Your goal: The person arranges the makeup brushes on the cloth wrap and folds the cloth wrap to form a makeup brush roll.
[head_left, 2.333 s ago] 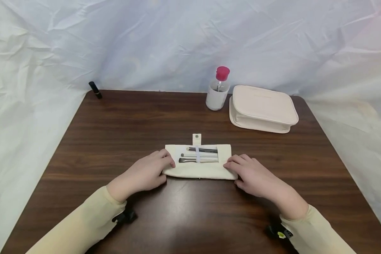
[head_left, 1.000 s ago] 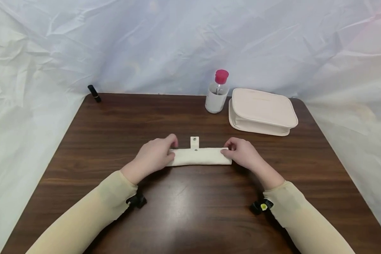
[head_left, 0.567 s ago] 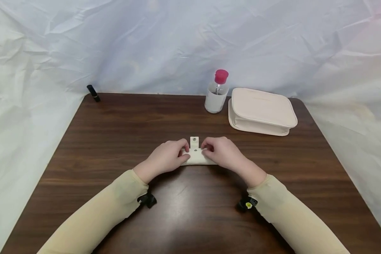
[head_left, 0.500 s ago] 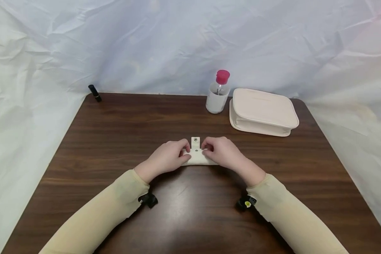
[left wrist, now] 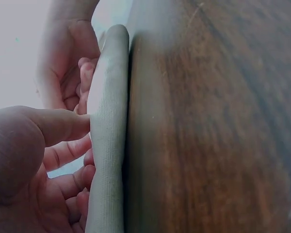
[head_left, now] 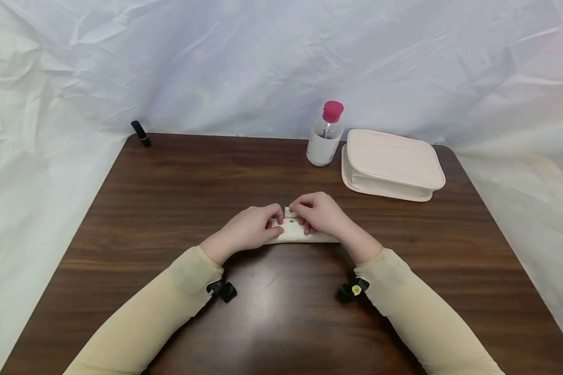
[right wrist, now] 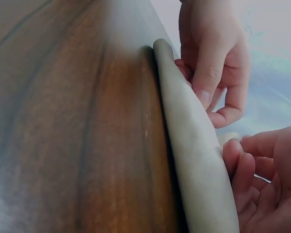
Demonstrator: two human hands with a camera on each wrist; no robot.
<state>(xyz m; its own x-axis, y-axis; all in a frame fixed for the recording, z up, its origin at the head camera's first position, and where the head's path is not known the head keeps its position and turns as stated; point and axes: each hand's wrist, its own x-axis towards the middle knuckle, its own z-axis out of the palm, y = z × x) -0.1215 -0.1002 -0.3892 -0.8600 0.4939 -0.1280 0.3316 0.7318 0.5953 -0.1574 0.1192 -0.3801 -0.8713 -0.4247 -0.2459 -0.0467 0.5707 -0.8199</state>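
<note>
A cream fabric brush roll (head_left: 316, 238) lies folded into a narrow strip on the table, its makeup brushes hidden inside. At its far edge is a snap strap (head_left: 290, 213), with a metal stud on the roll just below. My left hand (head_left: 249, 227) holds the left part of the roll, thumb on top and fingers curled at the far side. My right hand (head_left: 322, 213) pinches the strap's end between thumb and forefinger, its other fingers against the roll. In the right wrist view the strap's tip (right wrist: 228, 138) shows at those fingers, beside the padded roll (right wrist: 191, 131).
On the dark wooden table (head_left: 192, 172), a clear bottle with a pink cap (head_left: 332, 111) stands at the back. Beside it lies a cream zip case (head_left: 394, 161). A black lipstick-like tube (head_left: 141, 134) is at the back left corner. White sheeting (head_left: 244, 67) hangs behind.
The roll was laid flat with brushes showing, then folded over them. Both hands came in from its ends towards the middle. The right hand has since moved up onto the strap and lifted it.
</note>
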